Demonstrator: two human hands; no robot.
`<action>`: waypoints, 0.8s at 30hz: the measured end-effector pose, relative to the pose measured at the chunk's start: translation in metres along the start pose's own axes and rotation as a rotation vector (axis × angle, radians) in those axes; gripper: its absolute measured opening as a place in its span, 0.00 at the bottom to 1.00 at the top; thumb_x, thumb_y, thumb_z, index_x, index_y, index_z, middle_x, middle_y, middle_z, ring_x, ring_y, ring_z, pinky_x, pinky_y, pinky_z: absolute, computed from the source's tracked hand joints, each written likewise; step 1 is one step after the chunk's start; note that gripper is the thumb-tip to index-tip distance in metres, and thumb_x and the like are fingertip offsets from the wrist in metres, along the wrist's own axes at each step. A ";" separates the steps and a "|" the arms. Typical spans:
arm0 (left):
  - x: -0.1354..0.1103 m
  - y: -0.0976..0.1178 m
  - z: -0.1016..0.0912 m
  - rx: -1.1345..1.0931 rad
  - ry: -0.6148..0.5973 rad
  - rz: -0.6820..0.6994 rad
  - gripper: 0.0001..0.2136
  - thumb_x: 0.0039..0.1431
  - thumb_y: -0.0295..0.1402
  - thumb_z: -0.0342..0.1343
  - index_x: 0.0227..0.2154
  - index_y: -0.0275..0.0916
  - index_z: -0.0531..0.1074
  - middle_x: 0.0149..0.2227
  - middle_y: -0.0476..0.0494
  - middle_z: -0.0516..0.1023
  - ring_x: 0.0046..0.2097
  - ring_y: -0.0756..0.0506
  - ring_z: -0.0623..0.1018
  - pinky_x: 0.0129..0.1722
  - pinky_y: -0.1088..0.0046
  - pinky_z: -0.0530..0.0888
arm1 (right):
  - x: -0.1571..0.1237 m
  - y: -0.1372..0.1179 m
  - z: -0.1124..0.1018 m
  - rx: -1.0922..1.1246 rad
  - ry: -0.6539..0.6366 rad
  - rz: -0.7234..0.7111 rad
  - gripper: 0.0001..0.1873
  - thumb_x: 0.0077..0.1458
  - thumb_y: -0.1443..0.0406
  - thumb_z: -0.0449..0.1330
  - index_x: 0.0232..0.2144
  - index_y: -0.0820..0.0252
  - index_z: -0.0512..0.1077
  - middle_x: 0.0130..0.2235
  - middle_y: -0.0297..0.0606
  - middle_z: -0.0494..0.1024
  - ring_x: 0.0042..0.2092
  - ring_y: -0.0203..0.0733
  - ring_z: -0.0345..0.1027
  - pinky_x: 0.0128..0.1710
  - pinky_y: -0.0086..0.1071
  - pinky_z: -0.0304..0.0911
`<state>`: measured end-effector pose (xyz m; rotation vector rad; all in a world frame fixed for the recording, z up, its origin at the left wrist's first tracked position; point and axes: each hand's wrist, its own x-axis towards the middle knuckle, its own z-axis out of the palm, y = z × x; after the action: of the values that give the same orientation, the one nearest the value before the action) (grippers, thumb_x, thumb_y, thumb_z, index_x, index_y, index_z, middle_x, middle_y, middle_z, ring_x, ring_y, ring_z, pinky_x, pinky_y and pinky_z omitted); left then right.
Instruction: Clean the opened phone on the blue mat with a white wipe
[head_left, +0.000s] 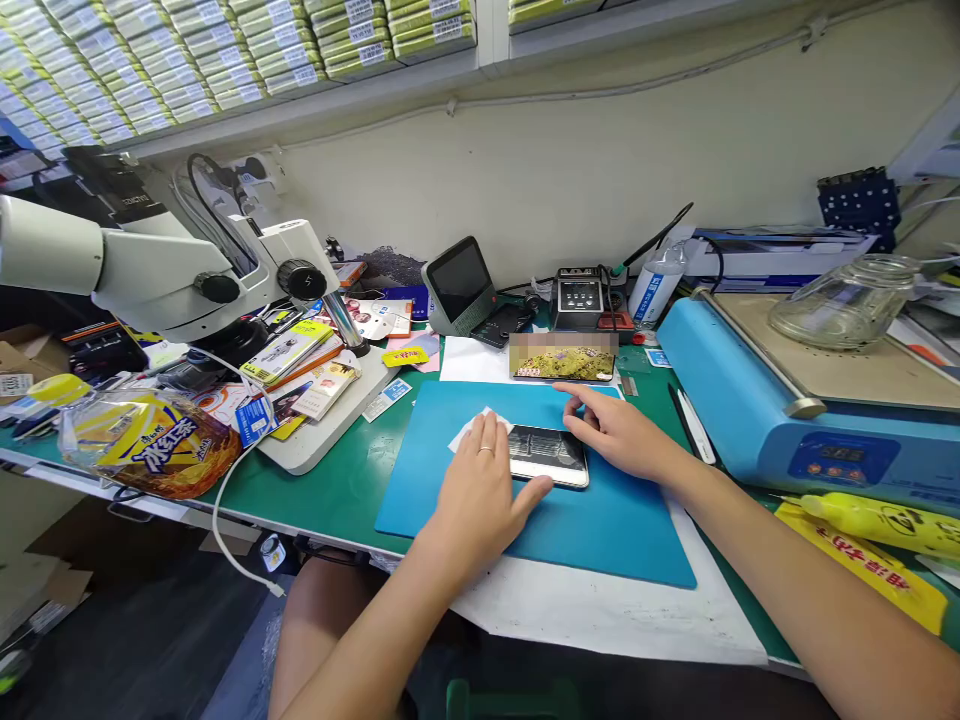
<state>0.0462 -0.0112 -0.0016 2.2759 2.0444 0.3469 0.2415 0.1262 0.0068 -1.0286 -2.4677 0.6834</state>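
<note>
A phone (551,457) lies flat on the blue work mat (615,540), its dark screen reflecting the shelf above. My left hand (480,480) rests flat over the phone's left end, fingers together and stretched out, thumb apart. A white wipe (462,436) shows beneath and beside those fingers. At the phone's right end is my right hand (611,430), its index finger extended, the thumb near the phone's upper right corner and the other fingers loosely bent. Just beyond that fingertip, a second phone (564,364) with a lit screen stands propped sideways behind the mat.
On the left stand a microscope (172,275) and a bottle of iced tea (150,440). A blue heating plate machine (810,420) with a glass jar (844,300) occupies the right. Behind are a screen device (459,288) and a soldering station (577,298). Tweezers (695,425) lie beside my right forearm.
</note>
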 end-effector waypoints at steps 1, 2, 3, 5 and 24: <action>0.005 0.009 0.002 -0.009 0.000 0.005 0.41 0.69 0.57 0.38 0.67 0.19 0.54 0.70 0.22 0.50 0.71 0.31 0.51 0.69 0.53 0.56 | 0.000 0.000 0.000 0.005 -0.002 0.001 0.26 0.63 0.56 0.52 0.61 0.55 0.65 0.43 0.40 0.80 0.29 0.41 0.70 0.34 0.38 0.68; 0.008 0.019 0.005 -0.022 -0.003 0.020 0.42 0.68 0.58 0.38 0.67 0.18 0.54 0.70 0.21 0.50 0.71 0.31 0.51 0.69 0.53 0.56 | 0.001 0.001 0.001 0.005 -0.001 -0.001 0.26 0.63 0.56 0.52 0.61 0.56 0.66 0.42 0.40 0.81 0.30 0.41 0.71 0.33 0.38 0.68; 0.008 0.031 0.007 -0.038 -0.006 0.050 0.43 0.68 0.59 0.37 0.67 0.18 0.53 0.70 0.21 0.50 0.71 0.30 0.51 0.69 0.53 0.56 | 0.001 0.001 0.000 0.001 0.004 -0.003 0.26 0.62 0.55 0.52 0.60 0.56 0.67 0.41 0.40 0.81 0.30 0.42 0.71 0.33 0.38 0.68; 0.001 0.051 0.011 -0.069 -0.014 0.116 0.44 0.67 0.60 0.35 0.68 0.19 0.52 0.70 0.23 0.49 0.72 0.30 0.49 0.69 0.52 0.55 | 0.002 0.001 0.000 -0.014 0.014 -0.009 0.25 0.62 0.54 0.52 0.58 0.55 0.69 0.40 0.40 0.81 0.31 0.43 0.72 0.33 0.39 0.68; -0.008 0.028 0.008 -0.025 0.019 0.058 0.40 0.70 0.56 0.36 0.67 0.20 0.54 0.70 0.23 0.51 0.72 0.32 0.52 0.68 0.54 0.57 | 0.002 -0.001 -0.001 -0.039 0.026 -0.032 0.23 0.62 0.54 0.52 0.52 0.54 0.75 0.42 0.42 0.82 0.33 0.45 0.72 0.34 0.40 0.68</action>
<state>0.0745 -0.0212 -0.0045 2.3292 1.9744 0.3969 0.2398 0.1276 0.0088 -1.0033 -2.4788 0.6111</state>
